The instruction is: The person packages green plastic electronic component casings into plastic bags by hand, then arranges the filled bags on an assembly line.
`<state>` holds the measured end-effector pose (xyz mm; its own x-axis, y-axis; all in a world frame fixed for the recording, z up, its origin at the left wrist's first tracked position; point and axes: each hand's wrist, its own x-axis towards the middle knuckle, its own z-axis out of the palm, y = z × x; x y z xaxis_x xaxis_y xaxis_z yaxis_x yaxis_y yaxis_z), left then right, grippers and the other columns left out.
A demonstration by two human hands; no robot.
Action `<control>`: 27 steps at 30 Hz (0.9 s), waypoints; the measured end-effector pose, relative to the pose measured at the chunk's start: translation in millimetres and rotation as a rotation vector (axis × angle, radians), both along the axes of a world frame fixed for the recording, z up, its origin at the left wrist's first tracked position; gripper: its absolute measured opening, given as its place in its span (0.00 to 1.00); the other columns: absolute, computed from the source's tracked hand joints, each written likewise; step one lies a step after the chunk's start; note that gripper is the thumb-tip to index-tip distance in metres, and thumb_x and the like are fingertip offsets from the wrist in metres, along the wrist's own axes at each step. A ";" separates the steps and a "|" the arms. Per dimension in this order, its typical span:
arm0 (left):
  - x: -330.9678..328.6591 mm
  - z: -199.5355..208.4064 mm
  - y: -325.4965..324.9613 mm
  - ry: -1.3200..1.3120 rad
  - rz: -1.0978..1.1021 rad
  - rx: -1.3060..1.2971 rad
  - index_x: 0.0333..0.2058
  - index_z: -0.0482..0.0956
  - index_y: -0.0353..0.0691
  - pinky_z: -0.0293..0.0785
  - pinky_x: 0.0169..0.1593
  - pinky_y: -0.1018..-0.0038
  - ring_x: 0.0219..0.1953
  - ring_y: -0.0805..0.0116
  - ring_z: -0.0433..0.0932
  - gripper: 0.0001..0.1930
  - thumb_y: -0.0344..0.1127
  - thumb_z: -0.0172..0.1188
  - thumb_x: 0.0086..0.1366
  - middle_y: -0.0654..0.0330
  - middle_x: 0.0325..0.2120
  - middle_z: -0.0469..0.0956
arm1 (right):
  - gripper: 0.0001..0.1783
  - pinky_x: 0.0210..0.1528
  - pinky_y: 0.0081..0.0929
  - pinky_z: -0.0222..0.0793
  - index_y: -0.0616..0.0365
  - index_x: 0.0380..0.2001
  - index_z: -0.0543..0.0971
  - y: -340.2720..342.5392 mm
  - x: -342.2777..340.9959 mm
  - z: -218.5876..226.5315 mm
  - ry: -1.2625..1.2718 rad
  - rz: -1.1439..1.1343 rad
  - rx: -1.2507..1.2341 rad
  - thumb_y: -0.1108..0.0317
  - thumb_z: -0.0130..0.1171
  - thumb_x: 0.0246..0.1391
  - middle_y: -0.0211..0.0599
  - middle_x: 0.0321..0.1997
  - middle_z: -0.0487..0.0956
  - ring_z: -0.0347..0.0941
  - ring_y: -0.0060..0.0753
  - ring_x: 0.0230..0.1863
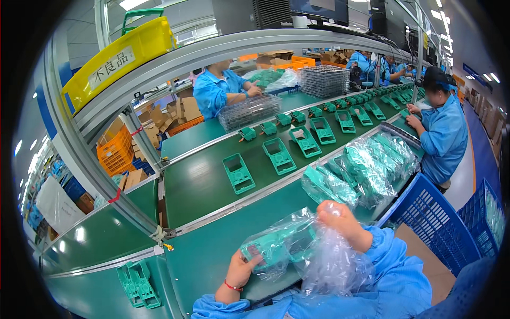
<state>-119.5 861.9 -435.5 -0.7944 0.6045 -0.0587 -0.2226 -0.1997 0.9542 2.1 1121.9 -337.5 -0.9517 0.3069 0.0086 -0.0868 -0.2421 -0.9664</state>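
Observation:
A green plastic housing lies inside a clear plastic bag just above the green bench, low in the middle of the view. My left hand, with a red band at the wrist, is closed on the housing's near left end through the film. Closed around gathered film on the right side is my right hand. Crumpled film hangs below it, over my sleeve. Just beyond that hand, a pile of bagged green housings rests on the bench.
Unbagged green housings and smaller green parts line the conveyor belt ahead. Two housings lie at lower left. A blue crate stands at right. A metal frame carries a yellow bin. Co-workers sit along the line.

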 end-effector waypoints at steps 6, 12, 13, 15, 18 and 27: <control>-28.5 9.8 -36.7 -0.212 0.059 0.063 0.43 0.68 0.35 0.79 0.30 0.64 0.33 0.60 0.79 0.10 0.28 0.49 0.63 0.51 0.34 0.76 | 0.13 0.27 0.17 0.55 0.53 0.21 0.66 57.7 28.8 37.2 0.280 -0.600 0.268 0.72 0.62 0.34 0.20 0.21 0.63 0.58 0.15 0.24; -31.3 8.3 -21.6 -0.293 0.231 0.213 0.45 0.68 0.40 0.79 0.35 0.59 0.38 0.58 0.78 0.12 0.27 0.49 0.62 0.54 0.38 0.76 | 0.10 0.37 0.22 0.64 0.57 0.20 0.69 38.2 27.5 37.7 0.331 -0.066 0.627 0.73 0.60 0.31 0.30 0.22 0.72 0.68 0.24 0.33; -29.9 9.0 -17.9 -0.313 0.219 0.196 0.46 0.67 0.41 0.78 0.37 0.58 0.39 0.58 0.77 0.12 0.28 0.50 0.62 0.55 0.38 0.76 | 0.11 0.38 0.24 0.65 0.58 0.23 0.71 32.6 25.1 36.7 0.149 0.130 0.680 0.72 0.60 0.31 0.33 0.25 0.74 0.69 0.26 0.35; -24.7 12.9 -6.4 -0.259 0.206 0.217 0.46 0.67 0.39 0.78 0.38 0.59 0.39 0.58 0.78 0.12 0.27 0.48 0.63 0.53 0.39 0.75 | 0.15 0.41 0.25 0.66 0.60 0.30 0.73 17.6 14.1 25.1 -0.070 0.360 0.738 0.70 0.61 0.33 0.35 0.31 0.76 0.71 0.27 0.38; -8.7 13.1 11.1 -0.138 0.180 0.268 0.48 0.66 0.35 0.78 0.41 0.60 0.41 0.58 0.77 0.13 0.26 0.47 0.64 0.52 0.40 0.75 | 0.25 0.45 0.26 0.65 0.61 0.41 0.73 -8.1 -10.9 -10.1 -0.043 0.262 0.671 0.64 0.65 0.38 0.35 0.39 0.77 0.71 0.29 0.39; 8.4 -21.2 16.0 0.278 0.109 -0.005 0.44 0.73 0.30 0.67 0.44 0.78 0.40 0.74 0.72 0.14 0.25 0.57 0.59 0.58 0.41 0.74 | 0.17 0.46 0.20 0.65 0.61 0.44 0.76 -21.7 -27.2 -35.7 -0.272 0.135 0.074 0.69 0.61 0.50 0.29 0.41 0.77 0.70 0.19 0.41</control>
<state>-111.1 877.9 -456.7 -0.8407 0.5151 0.1671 0.0697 -0.2032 0.9767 -25.1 1100.2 -373.2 -0.9543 0.1852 -0.2344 0.2056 -0.1621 -0.9651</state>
